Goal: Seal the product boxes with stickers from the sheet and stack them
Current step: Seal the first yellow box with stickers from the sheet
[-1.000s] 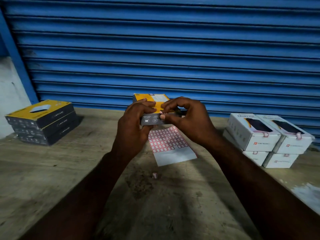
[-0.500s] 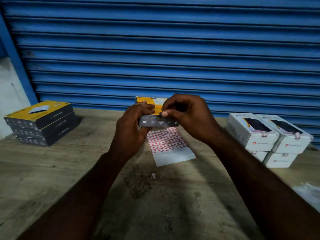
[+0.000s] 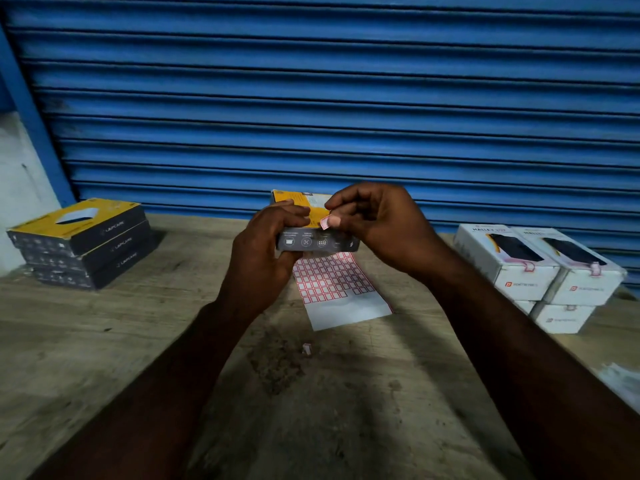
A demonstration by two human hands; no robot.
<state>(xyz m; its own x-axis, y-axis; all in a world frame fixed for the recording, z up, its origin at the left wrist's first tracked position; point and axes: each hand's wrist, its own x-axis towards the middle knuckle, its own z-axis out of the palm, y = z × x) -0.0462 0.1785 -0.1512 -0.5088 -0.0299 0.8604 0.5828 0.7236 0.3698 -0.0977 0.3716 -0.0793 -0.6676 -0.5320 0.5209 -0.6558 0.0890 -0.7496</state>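
Yellow-topped box gripped by the left hand; right hand pinches a red-edged sticker at its edge.

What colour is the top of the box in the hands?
Yellow; the box shows it in the head view, above a dark grey side.

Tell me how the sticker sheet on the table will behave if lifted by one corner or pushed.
The sticker sheet lies flat and paper-thin on the table, so it would probably droop if lifted by a corner. It looks very light, so a push likely just slides it. Its near end is bare backing, probably the safest place to pinch.
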